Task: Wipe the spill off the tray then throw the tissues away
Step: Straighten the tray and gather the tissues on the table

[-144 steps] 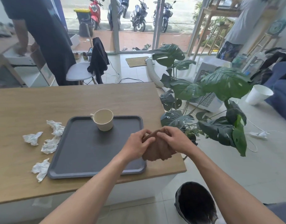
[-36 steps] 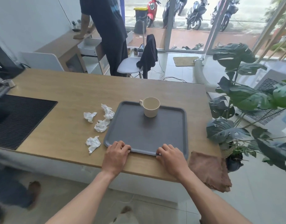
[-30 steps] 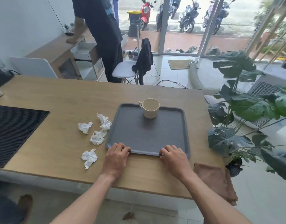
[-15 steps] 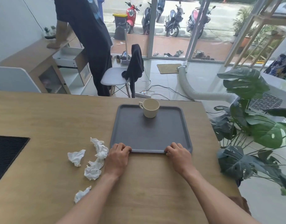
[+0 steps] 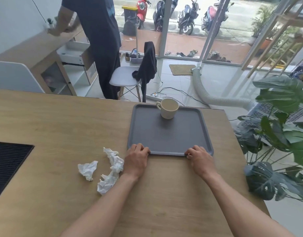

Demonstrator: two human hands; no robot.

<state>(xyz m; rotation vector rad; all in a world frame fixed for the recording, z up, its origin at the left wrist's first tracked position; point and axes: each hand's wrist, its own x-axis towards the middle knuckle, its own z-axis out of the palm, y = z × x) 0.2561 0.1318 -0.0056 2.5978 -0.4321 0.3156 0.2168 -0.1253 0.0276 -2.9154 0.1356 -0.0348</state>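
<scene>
On the grey tray (image 5: 169, 139), only a cream cup (image 5: 169, 108), apparently empty; both hands' fingers (image 5: 140, 147) clamped on its near rim.

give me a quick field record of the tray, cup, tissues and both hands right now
tray: grey, flat on wooden table, no spill visible
cup: cream, upright at tray's far edge
tissues: crumpled, on table left of tray
left hand: gripping tray's near-left edge
right hand: gripping tray's near-right edge
</scene>
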